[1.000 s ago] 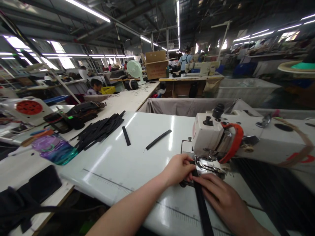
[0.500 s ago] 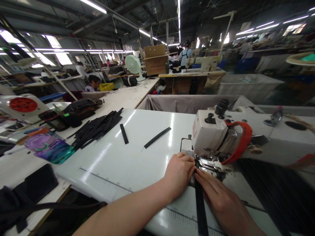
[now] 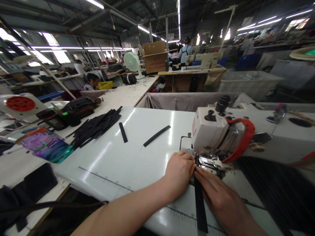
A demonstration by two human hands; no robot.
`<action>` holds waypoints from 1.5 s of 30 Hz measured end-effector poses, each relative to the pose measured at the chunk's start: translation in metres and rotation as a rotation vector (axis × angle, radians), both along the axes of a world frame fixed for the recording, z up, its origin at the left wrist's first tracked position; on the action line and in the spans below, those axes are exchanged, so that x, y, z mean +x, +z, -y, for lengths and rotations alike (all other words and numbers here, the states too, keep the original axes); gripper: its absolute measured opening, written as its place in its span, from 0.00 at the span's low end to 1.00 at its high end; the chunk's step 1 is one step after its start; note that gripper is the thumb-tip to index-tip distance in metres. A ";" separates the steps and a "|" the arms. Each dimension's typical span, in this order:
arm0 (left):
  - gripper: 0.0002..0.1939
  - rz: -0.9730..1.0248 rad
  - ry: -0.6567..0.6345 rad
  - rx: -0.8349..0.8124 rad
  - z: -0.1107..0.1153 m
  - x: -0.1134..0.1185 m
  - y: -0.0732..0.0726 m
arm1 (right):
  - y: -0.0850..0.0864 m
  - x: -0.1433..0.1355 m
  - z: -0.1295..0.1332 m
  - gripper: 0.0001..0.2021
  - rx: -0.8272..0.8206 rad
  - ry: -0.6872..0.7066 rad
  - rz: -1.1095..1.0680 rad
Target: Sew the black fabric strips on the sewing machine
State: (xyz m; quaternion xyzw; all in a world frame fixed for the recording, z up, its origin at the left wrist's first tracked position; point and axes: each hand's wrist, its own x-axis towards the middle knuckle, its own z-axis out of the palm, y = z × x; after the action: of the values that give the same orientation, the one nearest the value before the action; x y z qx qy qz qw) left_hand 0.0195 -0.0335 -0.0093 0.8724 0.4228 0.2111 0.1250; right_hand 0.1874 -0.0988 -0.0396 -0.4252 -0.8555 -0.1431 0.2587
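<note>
At the lower right of the frame, the black fabric strip (image 3: 201, 206) runs lengthwise from near the bottom edge up to the sewing machine (image 3: 209, 131), leaning slightly left. The left hand (image 3: 180, 173), fingers curled, meets its upper part from the left; the right hand (image 3: 221, 196), fingers together, from the right. Neither hand's pinch is visible.

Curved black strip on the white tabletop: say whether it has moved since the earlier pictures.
No. The curved black strip lies in the same place relative to the sewing machine; the whole view has shifted slightly.
</note>
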 end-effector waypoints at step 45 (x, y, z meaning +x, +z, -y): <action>0.12 0.087 -0.043 -0.063 0.001 0.000 0.006 | 0.019 0.011 -0.018 0.18 -0.088 -0.020 -0.035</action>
State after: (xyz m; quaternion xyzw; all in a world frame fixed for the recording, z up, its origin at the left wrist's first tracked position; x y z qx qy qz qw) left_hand 0.0199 -0.0346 -0.0034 0.8668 0.4047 0.2326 0.1753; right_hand 0.1987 -0.0806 -0.0209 -0.4471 -0.8521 -0.1004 0.2531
